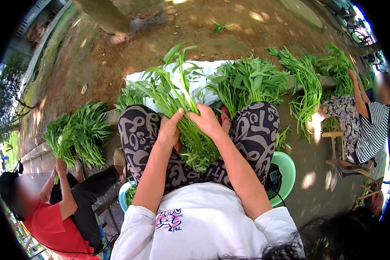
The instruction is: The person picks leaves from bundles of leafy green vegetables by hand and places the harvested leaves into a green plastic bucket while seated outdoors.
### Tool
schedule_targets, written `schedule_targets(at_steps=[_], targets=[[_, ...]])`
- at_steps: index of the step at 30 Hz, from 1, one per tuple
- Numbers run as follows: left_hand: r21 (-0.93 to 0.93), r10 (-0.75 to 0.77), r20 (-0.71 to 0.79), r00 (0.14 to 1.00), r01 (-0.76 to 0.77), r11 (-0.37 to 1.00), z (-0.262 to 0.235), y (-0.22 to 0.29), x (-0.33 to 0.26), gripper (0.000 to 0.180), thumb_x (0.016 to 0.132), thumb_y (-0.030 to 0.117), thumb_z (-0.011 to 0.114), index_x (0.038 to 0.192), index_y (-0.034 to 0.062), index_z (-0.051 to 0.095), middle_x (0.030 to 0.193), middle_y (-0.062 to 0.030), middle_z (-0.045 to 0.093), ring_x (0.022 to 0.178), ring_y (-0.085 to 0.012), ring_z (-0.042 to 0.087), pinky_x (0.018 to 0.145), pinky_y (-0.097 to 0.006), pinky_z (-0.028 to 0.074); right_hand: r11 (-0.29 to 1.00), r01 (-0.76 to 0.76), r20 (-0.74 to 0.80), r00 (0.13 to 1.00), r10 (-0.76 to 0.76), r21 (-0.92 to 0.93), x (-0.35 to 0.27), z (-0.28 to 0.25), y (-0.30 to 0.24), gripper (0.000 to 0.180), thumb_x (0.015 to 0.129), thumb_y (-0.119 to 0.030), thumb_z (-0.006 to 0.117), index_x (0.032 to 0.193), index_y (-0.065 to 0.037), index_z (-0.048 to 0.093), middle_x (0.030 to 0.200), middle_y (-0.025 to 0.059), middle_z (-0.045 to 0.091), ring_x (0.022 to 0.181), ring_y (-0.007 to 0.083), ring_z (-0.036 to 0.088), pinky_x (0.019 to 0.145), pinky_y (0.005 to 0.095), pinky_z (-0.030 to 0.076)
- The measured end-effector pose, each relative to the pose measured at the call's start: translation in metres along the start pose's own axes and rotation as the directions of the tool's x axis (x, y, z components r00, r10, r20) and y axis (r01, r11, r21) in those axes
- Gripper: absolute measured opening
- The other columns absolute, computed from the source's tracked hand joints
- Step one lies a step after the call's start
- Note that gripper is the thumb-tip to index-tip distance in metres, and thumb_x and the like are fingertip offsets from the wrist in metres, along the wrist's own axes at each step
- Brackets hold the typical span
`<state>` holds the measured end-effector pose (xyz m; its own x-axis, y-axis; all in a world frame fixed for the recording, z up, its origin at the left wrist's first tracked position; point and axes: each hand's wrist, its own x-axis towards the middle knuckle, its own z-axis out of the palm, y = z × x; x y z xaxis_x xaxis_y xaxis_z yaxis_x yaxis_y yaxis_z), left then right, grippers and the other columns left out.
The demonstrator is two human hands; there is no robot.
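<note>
Between my knees I hold a bunch of water spinach (164,89), its leafy tops pointing away and its stems running back toward my lap. My left hand (170,126) is closed on the left side of the stems. Close beside it, my right hand (205,121) grips stems on the right, the two thumbs almost meeting. More cut greens (199,158) lie under my hands between my thighs, partly hidden by the stems. Just beyond my knees a white plastic sheet (136,77) lies on the ground, with a large pile of water spinach (251,80) at its right.
A green basin (288,177) holding a dark object stands by my right hip; a pale blue basin (124,197) is at my left. One person in red (58,223) handles greens (80,134) at left; another in stripes (370,130) does so at right. A tree trunk (103,17) rises ahead.
</note>
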<state>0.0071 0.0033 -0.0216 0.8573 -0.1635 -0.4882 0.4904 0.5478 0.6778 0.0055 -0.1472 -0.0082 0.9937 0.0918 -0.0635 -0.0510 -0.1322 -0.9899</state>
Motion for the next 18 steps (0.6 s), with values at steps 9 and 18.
schedule_targets(at_steps=[9,18], targets=[[0.021,0.055,-0.012,0.998,-0.055,0.998,-0.006,-0.007,0.006,0.037,0.086,0.007,0.065,0.119,-0.0011,0.051,0.111,-0.0121,0.059,0.098,-0.0235,0.059,0.084,-0.037,0.049,0.989,-0.059,0.104,0.992,0.074,-0.136,-0.003,-0.006,-0.005,0.026,0.083,-0.015,0.062,0.1,0.004,0.063,0.08,0.0171,0.064,0.072,0.025,0.061,0.069,0.037,0.047],[0.065,-0.01,-0.015,1.0,0.011,0.998,0.0,-0.001,0.002,0.032,0.087,0.003,0.058,0.119,-0.0008,0.051,0.11,-0.0106,0.059,0.095,-0.0221,0.061,0.08,-0.035,0.052,0.98,-0.107,-0.074,0.99,0.121,0.168,0.001,-0.012,-0.007,0.033,0.09,-0.017,0.057,0.115,0.004,0.052,0.086,0.0082,0.061,0.068,0.0137,0.057,0.062,0.03,0.046]])
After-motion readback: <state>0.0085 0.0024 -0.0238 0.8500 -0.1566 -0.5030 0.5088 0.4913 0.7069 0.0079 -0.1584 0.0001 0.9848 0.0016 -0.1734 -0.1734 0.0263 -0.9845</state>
